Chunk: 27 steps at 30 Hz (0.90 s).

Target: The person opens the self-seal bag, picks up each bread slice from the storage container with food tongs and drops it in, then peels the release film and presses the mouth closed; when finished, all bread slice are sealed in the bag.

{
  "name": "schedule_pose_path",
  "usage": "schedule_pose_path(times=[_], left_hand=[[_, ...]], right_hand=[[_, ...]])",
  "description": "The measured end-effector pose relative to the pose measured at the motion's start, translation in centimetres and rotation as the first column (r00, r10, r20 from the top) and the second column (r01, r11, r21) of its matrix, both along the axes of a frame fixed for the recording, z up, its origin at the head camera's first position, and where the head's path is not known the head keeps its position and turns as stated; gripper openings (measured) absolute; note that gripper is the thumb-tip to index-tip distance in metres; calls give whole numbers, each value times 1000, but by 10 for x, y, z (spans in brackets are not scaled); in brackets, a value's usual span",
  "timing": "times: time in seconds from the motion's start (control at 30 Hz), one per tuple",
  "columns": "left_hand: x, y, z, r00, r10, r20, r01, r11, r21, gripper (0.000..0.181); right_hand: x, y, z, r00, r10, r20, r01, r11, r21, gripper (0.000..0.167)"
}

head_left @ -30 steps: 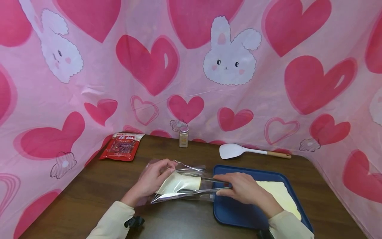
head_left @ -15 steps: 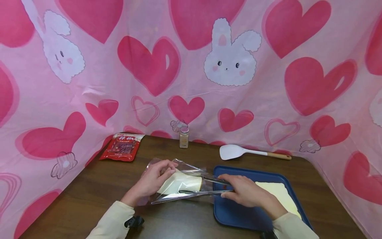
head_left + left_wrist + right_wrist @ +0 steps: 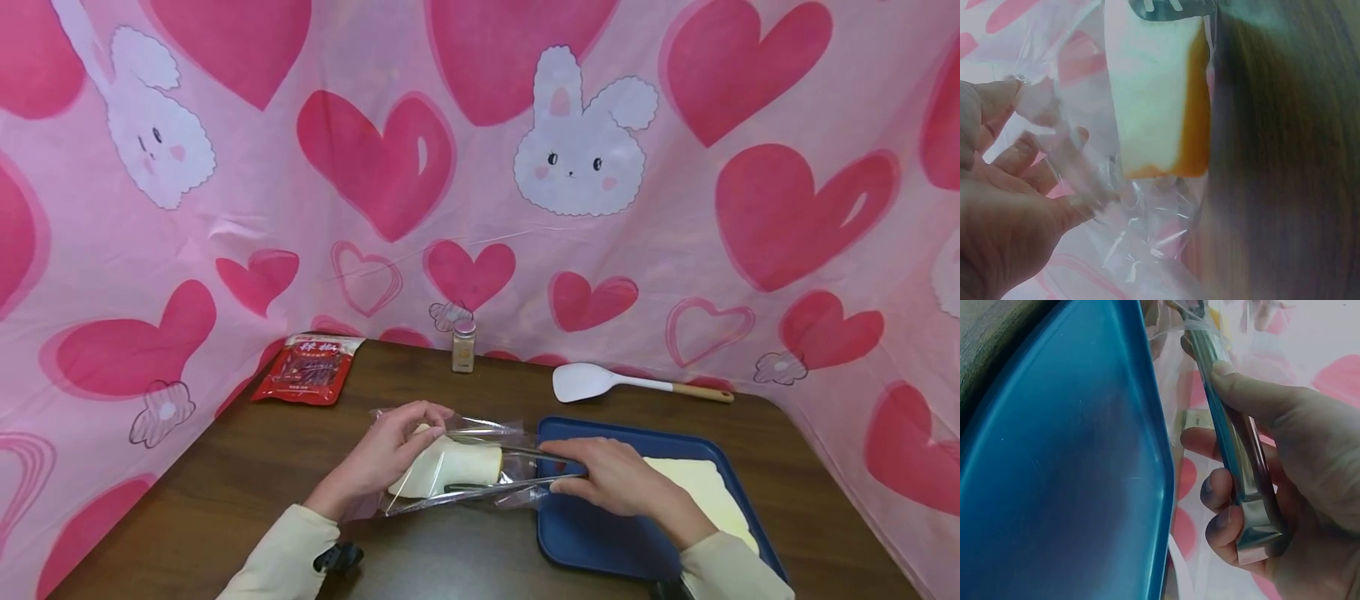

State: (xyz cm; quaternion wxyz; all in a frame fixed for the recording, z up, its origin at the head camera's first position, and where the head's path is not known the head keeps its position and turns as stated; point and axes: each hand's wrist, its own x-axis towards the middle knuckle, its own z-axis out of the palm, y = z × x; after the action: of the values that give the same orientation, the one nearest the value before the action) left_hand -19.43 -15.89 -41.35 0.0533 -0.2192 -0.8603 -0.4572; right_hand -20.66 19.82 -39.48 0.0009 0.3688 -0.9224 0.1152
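Two hands work apart from each other over one clear plastic bag (image 3: 1147, 234): the left hand (image 3: 396, 448) holds its film between thumb and fingers on the left, while the right hand (image 3: 615, 477) is clasped round a pair of metal tongs (image 3: 1244, 465). Inside the bag lies a pale bread slice (image 3: 1154, 94) with a brown crust along one long edge and one end. The tongs enter the bag from its right-hand end; their long axis runs roughly left to right, tips pointing to the person's left and the joined end towards the right palm. Their two arms spread around the slice, one tip overlapping its near part; how firmly they pinch it, I cannot tell. The slice sits left of the tray, its long axis also running mostly left to right. The bag's right end reaches the left edge of a blue tray (image 3: 577, 537), which holds another bread slice (image 3: 697, 496) on its right side, partly covered by the right forearm. Beyond, on the brown wooden table (image 3: 217, 483), stand or lie a red pouch of dried chillies (image 3: 309, 372) at far left, an upright spice jar with a pink lid (image 3: 463, 348), and a white spatula (image 3: 587, 382) whose wooden handle points right. Pink heart-and-rabbit cloth (image 3: 480, 208) hangs behind.
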Motion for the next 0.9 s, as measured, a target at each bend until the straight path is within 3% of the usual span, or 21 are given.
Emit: schedule_pose_path(times=[0.2, 0.3, 0.43, 0.67, 0.9], left_hand=[[0, -2, 0, 999, -2, -37, 1, 1000, -17, 4], [0, -3, -1, 1000, -11, -23, 11, 1000, -21, 5], [0, -4, -2, 999, -33, -3, 33, 999, -16, 6], [-1, -4, -3, 997, -56, -47, 55, 998, -24, 4], [0, -2, -4, 994, -90, -69, 90, 996, 6, 4]], right_hand=[[-1, 3, 1, 998, -14, 54, 16, 999, -38, 56], [-1, 3, 3, 995, -12, 98, 18, 997, -69, 58], [-4, 0, 4, 996, 3, 86, 2, 998, -59, 60], [-6, -5, 7, 997, 22, 71, -20, 999, -30, 61], [-8, -7, 6, 992, 50, 117, -40, 995, -87, 60]])
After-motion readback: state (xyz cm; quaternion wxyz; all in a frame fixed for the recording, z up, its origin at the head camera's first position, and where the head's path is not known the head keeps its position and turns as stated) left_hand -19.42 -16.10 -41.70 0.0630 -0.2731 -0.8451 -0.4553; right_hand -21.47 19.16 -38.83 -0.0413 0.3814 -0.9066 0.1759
